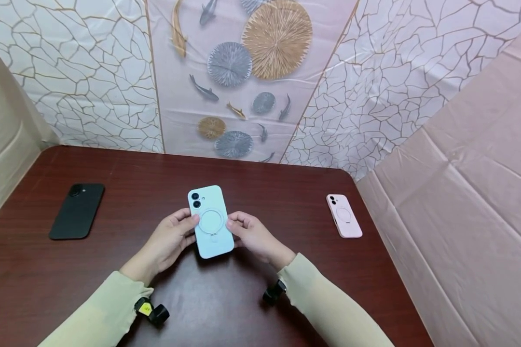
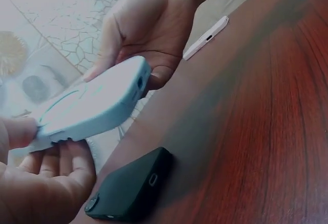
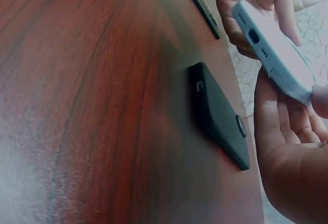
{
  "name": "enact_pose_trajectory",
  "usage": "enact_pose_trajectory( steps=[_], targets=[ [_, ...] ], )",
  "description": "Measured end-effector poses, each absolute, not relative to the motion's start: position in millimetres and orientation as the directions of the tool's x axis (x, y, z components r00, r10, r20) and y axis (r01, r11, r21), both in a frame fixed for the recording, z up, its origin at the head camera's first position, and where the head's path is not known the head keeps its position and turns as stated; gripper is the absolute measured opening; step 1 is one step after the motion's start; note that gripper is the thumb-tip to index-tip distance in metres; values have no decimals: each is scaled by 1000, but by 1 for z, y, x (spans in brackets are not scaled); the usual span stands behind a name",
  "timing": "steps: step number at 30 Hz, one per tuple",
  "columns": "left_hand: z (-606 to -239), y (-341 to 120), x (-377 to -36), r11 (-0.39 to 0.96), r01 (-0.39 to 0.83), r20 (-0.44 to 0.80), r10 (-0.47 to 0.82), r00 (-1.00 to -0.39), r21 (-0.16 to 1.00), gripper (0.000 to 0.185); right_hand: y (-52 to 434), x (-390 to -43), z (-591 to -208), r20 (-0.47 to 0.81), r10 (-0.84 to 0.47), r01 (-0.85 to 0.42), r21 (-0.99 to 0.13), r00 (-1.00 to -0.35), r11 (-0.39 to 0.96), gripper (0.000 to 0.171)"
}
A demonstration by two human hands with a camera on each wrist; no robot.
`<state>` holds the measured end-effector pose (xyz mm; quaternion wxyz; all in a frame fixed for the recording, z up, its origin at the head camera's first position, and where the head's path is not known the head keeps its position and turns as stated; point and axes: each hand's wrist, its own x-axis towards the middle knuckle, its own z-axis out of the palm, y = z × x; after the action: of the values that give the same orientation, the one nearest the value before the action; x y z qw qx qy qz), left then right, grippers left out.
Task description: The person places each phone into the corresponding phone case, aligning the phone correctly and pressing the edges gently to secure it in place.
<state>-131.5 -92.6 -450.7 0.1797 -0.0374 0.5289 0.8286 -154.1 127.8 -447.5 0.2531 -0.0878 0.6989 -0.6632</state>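
Thumbs on its upturned back and bent fingers beneath, the person's left hand (image 1: pixel 168 239) and right hand (image 1: pixel 258 237) pinched the pale blue phone (image 1: pixel 211 222) by its long sides, at nine and three o'clock, in the air over a lower black phone (image 3: pixel 221 116); light, even pressure there seemed best, keeping thumbs off the lenses at eleven o'clock. From where I stood there was room to move sideways, another black phone (image 1: pixel 76 212) lying well apart at nine o'clock, a pink phone (image 1: pixel 346 221) at three, and the table's (image 1: pixel 260 171) far edge at twelve.
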Motion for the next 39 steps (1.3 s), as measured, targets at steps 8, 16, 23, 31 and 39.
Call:
enact_pose_trajectory(
  steps=[8, 16, 23, 31, 39],
  targets=[
    [-457, -89, -126, -251, -352, -242, 381, -892, 902, 48, 128, -155, -451, -247, -363, 241, -969, -899, 61, 24],
    [-456, -81, -125, -214, -293, -220, 309, -925, 932, 39, 126, -156, -447, -234, -323, 239, -971, -917, 24, 27],
    [-452, -81, -124, -206, -275, -222, 249, -943, 939, 34, 128, -158, -448, -244, -438, 260, -965, -865, 23, 29],
    [-451, -80, -127, -189, -288, -233, 268, -935, 939, 38, 127, -156, -449, -267, -386, 278, -960, -883, 28, 19],
    [-447, -77, -131, -228, -299, -250, 222, -943, 927, 45, 133, -156, -451, -263, -438, 304, -952, -859, -24, 26]
  ],
)
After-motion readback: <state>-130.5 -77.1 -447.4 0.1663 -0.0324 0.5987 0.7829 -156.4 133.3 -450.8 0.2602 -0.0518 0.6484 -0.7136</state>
